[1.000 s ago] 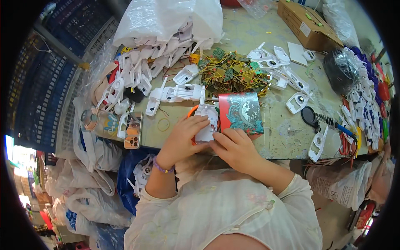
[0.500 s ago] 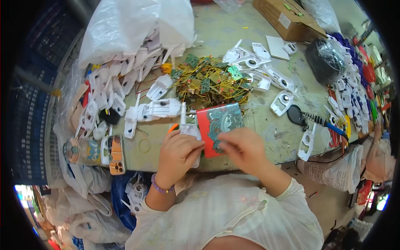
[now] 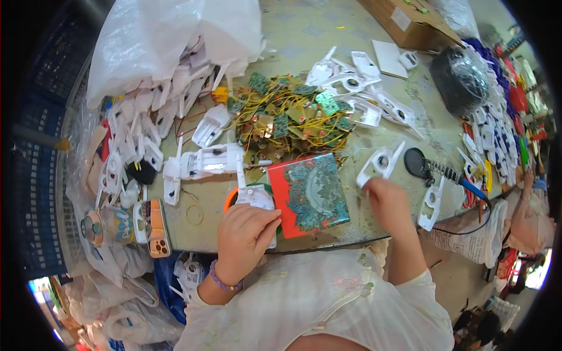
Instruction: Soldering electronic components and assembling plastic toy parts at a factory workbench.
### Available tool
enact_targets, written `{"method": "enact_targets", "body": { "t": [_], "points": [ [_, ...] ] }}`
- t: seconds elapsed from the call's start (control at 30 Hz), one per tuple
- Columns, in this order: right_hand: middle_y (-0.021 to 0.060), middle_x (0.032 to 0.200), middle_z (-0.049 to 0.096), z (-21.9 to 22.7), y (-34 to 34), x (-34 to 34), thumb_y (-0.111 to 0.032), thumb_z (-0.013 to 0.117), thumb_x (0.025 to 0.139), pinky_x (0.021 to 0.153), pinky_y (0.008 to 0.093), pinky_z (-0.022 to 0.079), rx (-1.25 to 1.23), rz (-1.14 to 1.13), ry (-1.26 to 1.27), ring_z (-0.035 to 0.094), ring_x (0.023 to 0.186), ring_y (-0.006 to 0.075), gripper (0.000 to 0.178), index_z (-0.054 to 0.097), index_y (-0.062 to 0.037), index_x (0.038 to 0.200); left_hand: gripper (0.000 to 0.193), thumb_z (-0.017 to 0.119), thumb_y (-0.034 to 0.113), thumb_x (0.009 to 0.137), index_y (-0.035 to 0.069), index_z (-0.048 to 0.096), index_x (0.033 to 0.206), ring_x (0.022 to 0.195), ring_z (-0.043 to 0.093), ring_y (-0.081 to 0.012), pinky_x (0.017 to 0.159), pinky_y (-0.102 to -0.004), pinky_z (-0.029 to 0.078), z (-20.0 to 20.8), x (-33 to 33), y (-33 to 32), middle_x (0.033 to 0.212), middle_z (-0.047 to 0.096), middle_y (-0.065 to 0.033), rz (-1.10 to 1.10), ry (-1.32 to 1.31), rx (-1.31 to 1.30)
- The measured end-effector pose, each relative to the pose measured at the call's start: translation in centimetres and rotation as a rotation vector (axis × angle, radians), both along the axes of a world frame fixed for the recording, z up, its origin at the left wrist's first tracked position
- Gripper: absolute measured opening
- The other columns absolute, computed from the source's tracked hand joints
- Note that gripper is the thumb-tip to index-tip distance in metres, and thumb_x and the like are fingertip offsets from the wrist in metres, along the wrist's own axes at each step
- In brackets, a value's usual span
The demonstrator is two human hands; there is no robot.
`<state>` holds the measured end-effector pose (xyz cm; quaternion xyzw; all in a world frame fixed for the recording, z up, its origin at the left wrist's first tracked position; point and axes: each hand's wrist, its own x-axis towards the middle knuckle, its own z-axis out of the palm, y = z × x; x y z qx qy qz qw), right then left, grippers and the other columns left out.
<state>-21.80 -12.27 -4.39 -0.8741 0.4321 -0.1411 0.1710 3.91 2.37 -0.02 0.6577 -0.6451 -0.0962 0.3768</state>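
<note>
My left hand (image 3: 243,237) is closed on a white plastic shell (image 3: 256,198) with a long narrow stem, at the table's front edge. Under that shell shows part of a round orange-rimmed thing (image 3: 229,200). To the right lies a flat red box or book (image 3: 274,193) with a teal picture, between my hands. My right hand (image 3: 387,202) pinches the near end of a white plastic housing (image 3: 383,159) with a round dark-centred part and a pointed tail. Beyond the red thing is a heap of green circuit boards (image 3: 293,117) with yellow wires.
White housings (image 3: 345,82) lie at the back, with more spilling from a white bag (image 3: 170,47) at left. At right are a soldering iron (image 3: 468,184), a black wrapped roll (image 3: 459,82) and a cardboard box (image 3: 415,23). A phone (image 3: 157,225) and glass jar (image 3: 120,225) sit front left.
My right hand has moved right from over the red thing and taken hold of the white housing, whose tail now points away. My left hand still holds its shell.
</note>
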Motion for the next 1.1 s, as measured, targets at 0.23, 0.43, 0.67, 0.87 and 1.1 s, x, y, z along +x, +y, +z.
{"method": "enact_targets", "body": {
  "t": [0.23,0.43,0.67,0.87,1.1],
  "points": [
    [0.0103,0.085,0.062,3.7,-0.9,3.4,0.0,0.062,0.075,0.065,0.0334,0.047,0.15,-0.07,-0.555,0.06,0.072,0.0259,0.016,0.061,-0.0029,0.091,0.011,0.069,0.007,0.072,0.006,0.063,0.082,0.074,0.06,-0.0247,0.071,-0.0357,0.045,0.7,0.2,0.3,0.078,0.065,-0.0059,0.015,0.036,0.017],
    [0.0101,0.086,0.063,7.6,-5.1,10.3,-0.011,0.068,0.075,0.07,0.0391,0.045,-0.608,0.174,-0.432,0.058,0.083,0.0267,0.017,0.064,-0.0045,0.09,0.015,0.069,0.009,0.072,0.006,0.063,0.086,0.08,0.061,-0.0263,0.073,-0.0359,0.045,1.3,0.5,0.9,0.085,0.065,-0.007,0.023,0.014,0.085],
    [0.0118,0.078,0.063,7.5,-7.7,10.9,-0.02,0.063,0.081,0.071,0.0403,0.044,-0.072,0.336,-0.3,0.057,0.078,0.0309,0.017,0.066,-0.004,0.082,0.025,0.07,0.011,0.074,0.003,0.063,0.097,0.095,0.059,-0.0278,0.083,-0.0357,0.046,2.4,4.7,-1.9,0.099,0.063,-0.0117,-0.065,0.109,0.066],
    [0.0127,0.096,0.065,5.1,-12.6,11.3,-0.028,0.066,0.079,0.074,0.035,0.049,0.186,0.068,-0.226,0.063,0.086,0.0275,0.038,0.061,-0.0037,0.108,0.028,0.068,0.014,0.076,0.006,0.063,0.103,0.101,0.056,-0.0294,0.088,-0.0378,0.044,2.2,5.5,-10.3,0.109,0.06,-0.0115,-0.242,-0.107,-0.055],
    [0.0007,0.073,0.056,5.3,-13.7,10.4,-0.015,0.075,0.071,0.062,0.0236,0.043,0.421,0.014,-0.538,0.052,0.068,0.0085,0.047,0.058,0.0011,0.112,0.033,0.066,0.013,0.075,0.011,0.062,0.107,0.109,0.053,-0.0293,0.093,-0.0406,0.041,0.3,5.1,-13.9,0.118,0.056,-0.0081,-0.388,-0.443,-0.124]
  ]
}}
